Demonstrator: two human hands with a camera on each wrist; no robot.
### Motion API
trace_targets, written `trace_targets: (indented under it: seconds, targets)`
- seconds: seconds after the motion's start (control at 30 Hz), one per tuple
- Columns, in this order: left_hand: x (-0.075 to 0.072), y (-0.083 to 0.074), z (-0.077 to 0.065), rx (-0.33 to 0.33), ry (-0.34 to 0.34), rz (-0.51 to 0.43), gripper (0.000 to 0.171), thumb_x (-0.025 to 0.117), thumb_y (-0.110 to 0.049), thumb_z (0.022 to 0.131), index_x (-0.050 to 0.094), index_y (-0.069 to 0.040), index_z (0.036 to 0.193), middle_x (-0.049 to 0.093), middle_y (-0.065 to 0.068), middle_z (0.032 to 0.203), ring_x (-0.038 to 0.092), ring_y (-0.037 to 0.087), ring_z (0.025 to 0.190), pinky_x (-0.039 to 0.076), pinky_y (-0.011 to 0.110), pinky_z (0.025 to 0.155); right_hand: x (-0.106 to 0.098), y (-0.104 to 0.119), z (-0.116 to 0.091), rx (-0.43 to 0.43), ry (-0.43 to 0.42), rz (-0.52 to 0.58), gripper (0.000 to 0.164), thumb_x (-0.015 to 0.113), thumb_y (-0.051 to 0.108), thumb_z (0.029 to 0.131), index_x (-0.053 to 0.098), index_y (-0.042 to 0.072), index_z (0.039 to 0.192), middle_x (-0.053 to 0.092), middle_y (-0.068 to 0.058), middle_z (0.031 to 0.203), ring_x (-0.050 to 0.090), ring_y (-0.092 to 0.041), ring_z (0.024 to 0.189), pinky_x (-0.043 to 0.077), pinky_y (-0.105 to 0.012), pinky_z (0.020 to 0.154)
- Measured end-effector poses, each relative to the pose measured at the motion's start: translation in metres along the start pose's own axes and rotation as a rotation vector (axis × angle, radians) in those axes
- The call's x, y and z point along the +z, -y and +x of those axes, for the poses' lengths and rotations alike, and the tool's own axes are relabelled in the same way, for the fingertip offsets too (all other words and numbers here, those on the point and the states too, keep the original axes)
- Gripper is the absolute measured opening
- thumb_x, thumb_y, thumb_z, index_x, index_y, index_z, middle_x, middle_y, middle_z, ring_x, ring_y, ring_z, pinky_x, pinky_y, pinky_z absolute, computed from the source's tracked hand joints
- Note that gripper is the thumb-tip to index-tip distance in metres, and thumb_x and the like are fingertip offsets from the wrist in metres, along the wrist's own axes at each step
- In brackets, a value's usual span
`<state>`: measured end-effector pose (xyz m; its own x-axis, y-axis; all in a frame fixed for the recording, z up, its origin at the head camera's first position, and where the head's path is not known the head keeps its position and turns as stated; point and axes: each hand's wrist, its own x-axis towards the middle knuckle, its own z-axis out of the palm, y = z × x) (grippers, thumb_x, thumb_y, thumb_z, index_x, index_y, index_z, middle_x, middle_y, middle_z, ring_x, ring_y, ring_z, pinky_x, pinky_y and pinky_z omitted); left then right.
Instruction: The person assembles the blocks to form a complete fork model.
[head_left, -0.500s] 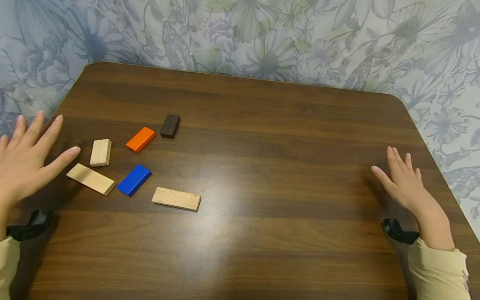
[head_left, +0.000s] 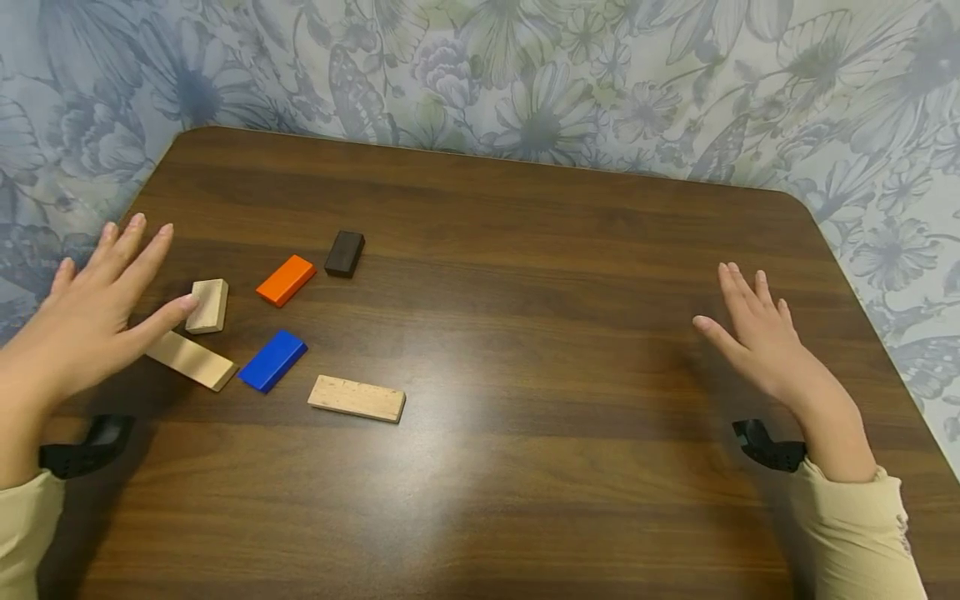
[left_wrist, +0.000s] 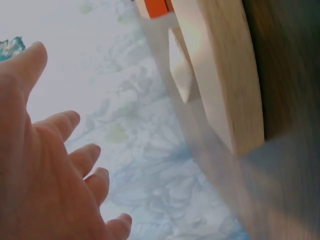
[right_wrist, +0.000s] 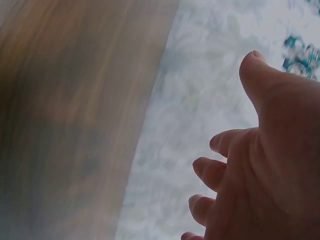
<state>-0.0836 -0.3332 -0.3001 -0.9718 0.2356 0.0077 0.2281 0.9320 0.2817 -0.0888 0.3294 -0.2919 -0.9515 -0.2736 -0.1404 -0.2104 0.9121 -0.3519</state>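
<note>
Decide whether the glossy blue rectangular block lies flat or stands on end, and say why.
It lies flat: in the head view, the blue block shows its broad face upward and only a thin side.

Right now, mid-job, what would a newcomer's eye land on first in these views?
Probably the orange block and the blue block, bright against the brown table, toward its left side. Then the left hand, fingers spread, its thumb overlapping a small pale block in the head view. The right hand stands out at the other side, well away from every block.
</note>
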Motion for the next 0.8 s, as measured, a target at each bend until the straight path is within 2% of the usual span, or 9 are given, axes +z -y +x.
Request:
trace_targets:
  seconds: [0.13,0.33,0.6,0.8]
  targets:
    - [0.005,-0.003,0.0,0.032,0.011,-0.05,0.082,0.054,-0.035,0.095,-0.004,-0.019,0.151,-0.016,0.003,0.153,-0.02,0.026,0.135,-0.017,0.062,0.096,0.005,0.024,0.008,-0.073,-0.006,-0.025,0.075,0.041,0.039,0.1,-0.006,0.008,0.15,-0.009,-0.012,0.154,-0.022,-0.028,0.134,-0.011,-0.063,0.1]
    - [0.012,0.002,-0.002,0.03,0.047,-0.127,0.092,0.063,-0.031,0.091,-0.005,-0.017,0.151,-0.015,0.007,0.153,-0.022,0.027,0.134,-0.018,0.065,0.093,0.014,0.063,0.02,-0.189,-0.001,-0.066,0.075,0.043,0.042,0.099,-0.005,0.015,0.151,-0.006,-0.005,0.155,-0.017,-0.023,0.137,-0.007,-0.057,0.105]
    - [0.023,0.019,-0.004,0.101,0.048,-0.294,0.102,0.076,-0.011,0.08,0.003,-0.014,0.152,-0.009,0.013,0.153,-0.018,0.03,0.135,-0.014,0.065,0.095,0.034,0.115,0.038,-0.362,-0.006,-0.171,0.078,0.04,0.054,0.095,-0.001,0.019,0.151,-0.006,0.004,0.155,-0.015,-0.018,0.138,-0.003,-0.05,0.108]
    - [0.032,0.031,-0.005,0.095,0.082,-0.364,0.107,0.078,-0.007,0.077,0.001,-0.017,0.152,-0.01,0.011,0.153,-0.018,0.03,0.134,-0.009,0.067,0.095,0.052,0.147,0.052,-0.487,0.007,-0.229,0.078,0.036,0.059,0.094,0.0,0.018,0.152,-0.005,0.002,0.155,-0.015,-0.019,0.138,-0.002,-0.05,0.108]
